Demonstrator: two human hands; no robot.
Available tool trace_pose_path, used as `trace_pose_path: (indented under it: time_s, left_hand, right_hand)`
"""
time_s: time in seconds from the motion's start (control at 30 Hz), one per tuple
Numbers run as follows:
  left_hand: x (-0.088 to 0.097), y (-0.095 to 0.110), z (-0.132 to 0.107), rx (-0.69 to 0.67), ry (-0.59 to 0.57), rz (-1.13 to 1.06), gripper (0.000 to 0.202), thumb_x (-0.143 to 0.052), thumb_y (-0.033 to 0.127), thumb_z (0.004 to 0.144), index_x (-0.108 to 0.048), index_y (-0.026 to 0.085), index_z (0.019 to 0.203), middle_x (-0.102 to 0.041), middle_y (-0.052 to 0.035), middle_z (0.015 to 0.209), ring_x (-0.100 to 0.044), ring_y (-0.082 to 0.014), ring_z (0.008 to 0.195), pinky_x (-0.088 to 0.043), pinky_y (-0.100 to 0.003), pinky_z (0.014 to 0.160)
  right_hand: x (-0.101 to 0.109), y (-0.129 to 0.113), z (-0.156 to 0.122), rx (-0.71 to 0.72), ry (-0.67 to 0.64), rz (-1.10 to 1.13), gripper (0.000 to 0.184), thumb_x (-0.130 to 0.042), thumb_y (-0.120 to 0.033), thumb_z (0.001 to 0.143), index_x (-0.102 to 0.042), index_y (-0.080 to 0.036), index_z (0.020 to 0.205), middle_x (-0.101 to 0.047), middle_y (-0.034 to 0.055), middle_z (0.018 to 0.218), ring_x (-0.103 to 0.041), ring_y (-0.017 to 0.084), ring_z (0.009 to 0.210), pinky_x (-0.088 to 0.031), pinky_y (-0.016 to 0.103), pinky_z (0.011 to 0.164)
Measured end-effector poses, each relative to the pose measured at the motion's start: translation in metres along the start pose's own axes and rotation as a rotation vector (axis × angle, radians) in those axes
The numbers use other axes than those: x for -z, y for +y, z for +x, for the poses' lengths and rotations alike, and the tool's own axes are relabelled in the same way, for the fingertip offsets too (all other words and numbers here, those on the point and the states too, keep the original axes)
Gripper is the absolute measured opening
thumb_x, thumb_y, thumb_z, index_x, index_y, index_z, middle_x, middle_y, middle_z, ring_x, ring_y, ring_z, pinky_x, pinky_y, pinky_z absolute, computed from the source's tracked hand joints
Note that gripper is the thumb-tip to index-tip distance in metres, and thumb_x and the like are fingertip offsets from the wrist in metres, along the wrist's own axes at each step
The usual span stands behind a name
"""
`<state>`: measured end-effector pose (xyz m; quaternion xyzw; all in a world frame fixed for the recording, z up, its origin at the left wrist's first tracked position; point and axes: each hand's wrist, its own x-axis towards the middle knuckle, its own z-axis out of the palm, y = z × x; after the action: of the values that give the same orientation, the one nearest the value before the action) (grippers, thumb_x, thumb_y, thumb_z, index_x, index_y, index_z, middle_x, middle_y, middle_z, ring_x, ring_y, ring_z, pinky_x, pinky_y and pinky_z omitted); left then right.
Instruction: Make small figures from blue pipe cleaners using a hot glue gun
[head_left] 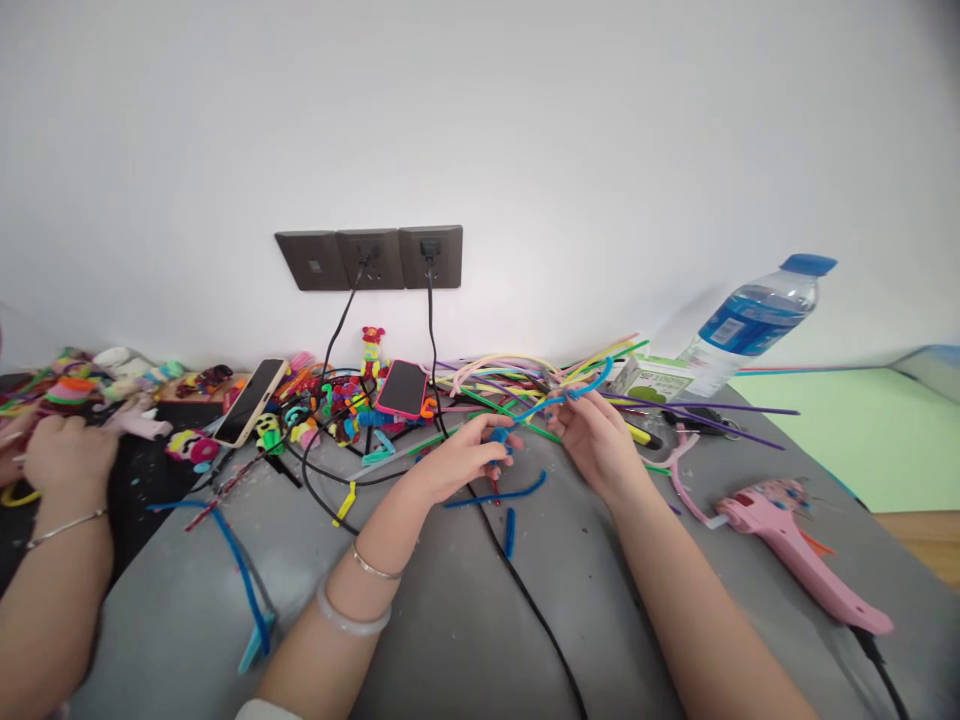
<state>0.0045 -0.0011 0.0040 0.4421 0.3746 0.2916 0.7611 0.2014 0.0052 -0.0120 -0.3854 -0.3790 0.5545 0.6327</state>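
My left hand pinches one end of a blue pipe cleaner over the grey table. My right hand grips the same blue stem further along; its free end curls up toward a heap of coloured pipe cleaners. Both hands have their fingers closed on it. Two short blue pieces lie on the table just below my hands.
A pink glue gun lies at the right, with a water bottle behind it. Two phones charge from wall sockets, and black cables cross the table. Another person's hand works at the left among small colourful toys.
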Motion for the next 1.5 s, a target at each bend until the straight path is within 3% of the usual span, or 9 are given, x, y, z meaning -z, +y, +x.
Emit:
trace_pose_path:
  time_s: [0.1,0.37,0.43,0.6,0.7,0.87,1.07,1.23,1.5]
  left_hand:
    - [0.000,-0.001,0.000,-0.021,-0.078,-0.025,0.054,-0.058,0.008,0.068,-0.056,0.021,0.121,-0.063,-0.0098,0.118,-0.063,-0.0142,0.090,-0.045,-0.024,0.068]
    - [0.000,-0.010,0.004,-0.123,-0.098,0.021,0.061,-0.070,0.013,0.074,-0.056,0.023,0.133,-0.067,-0.0107,0.120,-0.065,-0.0221,0.111,-0.052,-0.033,0.088]
    - [0.000,-0.012,0.006,-0.163,-0.072,0.124,0.054,-0.069,0.015,0.076,-0.060,0.021,0.129,-0.070,-0.0106,0.114,-0.066,-0.0223,0.106,-0.054,-0.034,0.085]
    - [0.001,-0.017,0.009,-0.350,0.088,0.639,0.022,-0.066,0.014,0.078,-0.074,0.018,0.098,-0.075,-0.0073,0.098,-0.069,-0.0209,0.090,-0.051,-0.030,0.084]
    - [0.002,-0.020,0.010,-0.385,0.087,0.782,0.016,-0.067,0.020,0.081,-0.077,0.020,0.094,-0.076,-0.0062,0.091,-0.068,-0.0219,0.082,-0.049,-0.030,0.078]
    - [0.002,-0.015,0.009,-0.485,0.073,0.788,0.018,-0.065,0.025,0.086,-0.079,0.021,0.097,-0.073,-0.0083,0.102,-0.066,-0.0222,0.090,-0.047,-0.028,0.075]
    - [0.002,-0.009,0.008,-0.501,0.182,0.807,0.020,-0.070,0.026,0.083,-0.080,0.021,0.100,-0.061,-0.0027,0.076,-0.054,-0.0154,0.066,-0.041,-0.026,0.067]
    - [0.004,-0.012,0.013,-0.516,0.235,0.651,0.018,-0.068,0.023,0.082,-0.079,0.018,0.095,-0.060,-0.0034,0.080,-0.059,-0.0170,0.076,-0.045,-0.025,0.069]
    - [0.001,-0.014,0.013,-0.453,0.224,0.483,0.022,-0.065,0.021,0.079,-0.074,0.016,0.099,-0.063,-0.0036,0.085,-0.059,-0.0137,0.068,-0.051,-0.024,0.060]
  right_hand:
    - [0.002,0.000,0.002,0.003,0.027,0.016,0.022,-0.076,-0.038,0.075,-0.062,-0.025,0.084,-0.064,-0.0016,0.082,-0.059,0.012,0.067,-0.051,0.024,0.061]
    - [0.004,0.002,0.003,0.010,0.007,-0.027,0.021,-0.075,-0.039,0.076,-0.060,-0.025,0.081,-0.065,-0.0001,0.083,-0.062,0.014,0.070,-0.053,0.024,0.061]
    - [0.004,0.001,0.003,0.017,0.014,-0.023,0.022,-0.076,-0.039,0.076,-0.060,-0.025,0.082,-0.065,-0.0002,0.082,-0.062,0.013,0.070,-0.053,0.024,0.060]
    - [0.000,-0.001,0.001,0.007,0.029,0.003,0.026,-0.079,-0.040,0.073,-0.061,-0.026,0.085,-0.067,-0.0013,0.081,-0.061,0.012,0.065,-0.053,0.025,0.062]
    - [0.000,-0.002,0.000,0.016,0.018,-0.027,0.027,-0.078,-0.042,0.074,-0.060,-0.026,0.086,-0.069,-0.0006,0.084,-0.062,0.013,0.065,-0.054,0.026,0.063]
    - [0.000,-0.002,0.000,0.013,-0.019,-0.050,0.027,-0.077,-0.044,0.077,-0.059,-0.027,0.088,-0.069,-0.0013,0.082,-0.064,0.013,0.065,-0.055,0.027,0.064]
    - [-0.006,-0.005,-0.005,0.007,-0.072,-0.070,0.036,-0.079,-0.050,0.074,-0.055,-0.027,0.087,-0.071,0.0002,0.081,-0.068,0.016,0.067,-0.057,0.030,0.066]
    - [-0.014,-0.005,-0.009,-0.002,-0.125,-0.093,0.043,-0.087,-0.046,0.066,-0.051,-0.025,0.078,-0.070,0.0006,0.083,-0.068,0.016,0.067,-0.057,0.031,0.067]
    - [-0.018,0.001,-0.011,0.072,-0.173,-0.194,0.037,-0.083,-0.040,0.072,-0.051,-0.023,0.073,-0.065,0.0002,0.082,-0.060,0.015,0.070,-0.049,0.028,0.066]
